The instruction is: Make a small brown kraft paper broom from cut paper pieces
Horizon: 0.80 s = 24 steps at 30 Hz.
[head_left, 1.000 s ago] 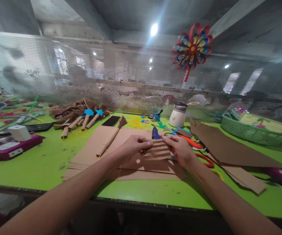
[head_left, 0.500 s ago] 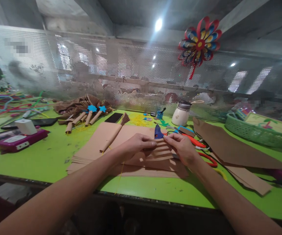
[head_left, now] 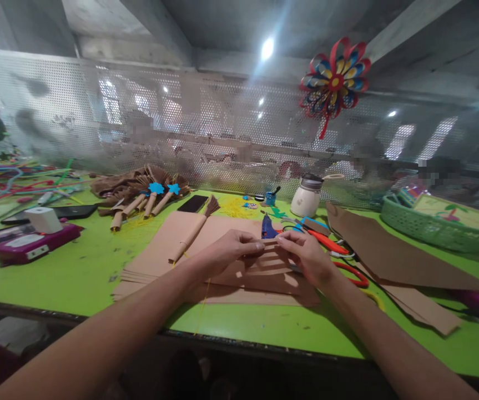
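A pleated piece of brown kraft paper (head_left: 269, 261) is held between my two hands, its folds running crosswise. My left hand (head_left: 237, 250) pinches the paper's left edge near the top fold. On the other side, my right hand (head_left: 306, 253) grips the upper right corner between thumb and fingers. Beneath lies a stack of flat brown paper sheets (head_left: 147, 261). A rolled paper handle with a fringed end (head_left: 191, 236) rests on that stack, tied with yellow string. Just beyond the pleats is a blue glue gun (head_left: 268, 226).
Right of my hands lie red-handled scissors (head_left: 351, 272), larger brown sheets (head_left: 401, 250) and a green basket (head_left: 439, 225). A white jar (head_left: 307, 195) stands behind. Leftward are a phone (head_left: 193, 203), finished paper brooms (head_left: 156, 194) and a purple box (head_left: 35, 244). The green table's front edge (head_left: 97, 319) is near me.
Both hands keep their pinch on the pleated paper, with only slight finger movement. The whole view has shifted a little.
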Each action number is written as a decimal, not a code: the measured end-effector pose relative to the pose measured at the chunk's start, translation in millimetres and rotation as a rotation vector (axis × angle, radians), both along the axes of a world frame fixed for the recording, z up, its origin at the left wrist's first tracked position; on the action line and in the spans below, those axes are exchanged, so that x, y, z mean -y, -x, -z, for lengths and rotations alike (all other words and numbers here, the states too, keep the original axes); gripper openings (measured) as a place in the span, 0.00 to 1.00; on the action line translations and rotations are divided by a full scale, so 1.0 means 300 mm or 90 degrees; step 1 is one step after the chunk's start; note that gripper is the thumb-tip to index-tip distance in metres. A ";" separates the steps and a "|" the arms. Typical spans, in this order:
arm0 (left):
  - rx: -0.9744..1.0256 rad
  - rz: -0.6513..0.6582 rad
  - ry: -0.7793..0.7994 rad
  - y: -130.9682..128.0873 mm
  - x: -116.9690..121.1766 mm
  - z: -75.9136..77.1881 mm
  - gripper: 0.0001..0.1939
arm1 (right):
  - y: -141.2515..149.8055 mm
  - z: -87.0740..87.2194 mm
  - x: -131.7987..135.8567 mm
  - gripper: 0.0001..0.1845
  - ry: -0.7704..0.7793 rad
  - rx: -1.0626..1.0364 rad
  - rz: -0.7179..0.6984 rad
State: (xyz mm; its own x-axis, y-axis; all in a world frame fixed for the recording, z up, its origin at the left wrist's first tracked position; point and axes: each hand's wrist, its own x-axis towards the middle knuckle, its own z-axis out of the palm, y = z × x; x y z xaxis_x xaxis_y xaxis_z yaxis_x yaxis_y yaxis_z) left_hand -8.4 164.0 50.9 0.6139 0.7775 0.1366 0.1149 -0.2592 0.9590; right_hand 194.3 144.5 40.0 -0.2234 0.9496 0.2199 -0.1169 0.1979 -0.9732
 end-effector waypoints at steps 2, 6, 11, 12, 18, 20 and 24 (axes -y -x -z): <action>0.001 -0.003 -0.009 0.001 -0.004 0.002 0.15 | -0.003 0.002 -0.001 0.11 -0.010 0.007 -0.001; -0.002 0.002 -0.004 0.001 -0.002 -0.001 0.16 | -0.009 0.004 -0.002 0.10 -0.015 0.024 0.004; 0.013 -0.015 -0.004 -0.002 0.003 -0.008 0.17 | -0.014 0.015 -0.014 0.11 -0.024 0.056 0.016; 0.018 -0.017 -0.002 -0.004 0.004 -0.009 0.18 | -0.014 0.017 -0.016 0.11 -0.027 0.058 0.017; 0.024 -0.023 -0.018 -0.005 0.002 -0.013 0.21 | -0.017 0.018 -0.020 0.12 -0.040 0.062 0.017; 0.031 -0.034 -0.012 -0.004 0.000 -0.013 0.20 | -0.017 0.018 -0.019 0.12 -0.047 0.066 0.020; 0.075 -0.023 0.028 -0.005 0.001 -0.013 0.18 | -0.016 0.017 -0.021 0.12 -0.043 0.056 0.036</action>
